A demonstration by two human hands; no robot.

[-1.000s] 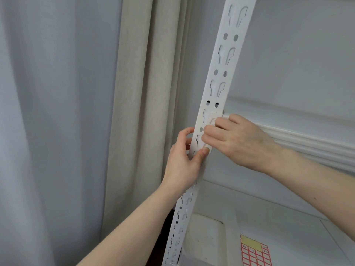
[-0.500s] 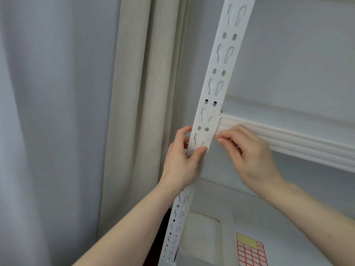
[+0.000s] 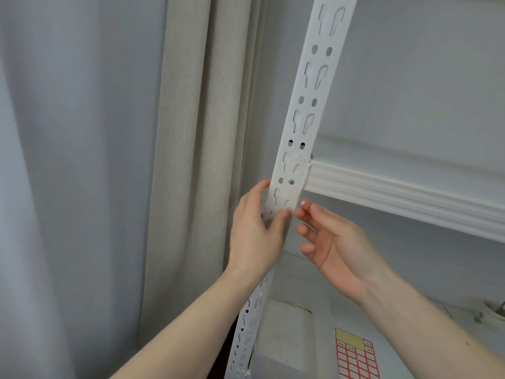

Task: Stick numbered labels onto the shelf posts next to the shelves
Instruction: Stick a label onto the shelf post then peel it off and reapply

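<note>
A sheet of small red-bordered stickers with a yellow top strip [image 3: 356, 356] lies on the lower white shelf surface [image 3: 410, 332], at the bottom of the view. Its top cells carry tiny dark printed marks, too small and blurred to read. The white perforated metal shelf post [image 3: 306, 110] bears a pale rectangular label [image 3: 299, 173] whose print cannot be read.

White slotted shelf post [image 3: 306, 110] leaned slightly right toward its top. Your whitish label [image 3: 296, 184] lay flat on it beside the ribbed shelf [image 3: 396, 192] edge. Red-gridded label sheet [image 3: 355, 356] lay on the lower shelf.
</note>
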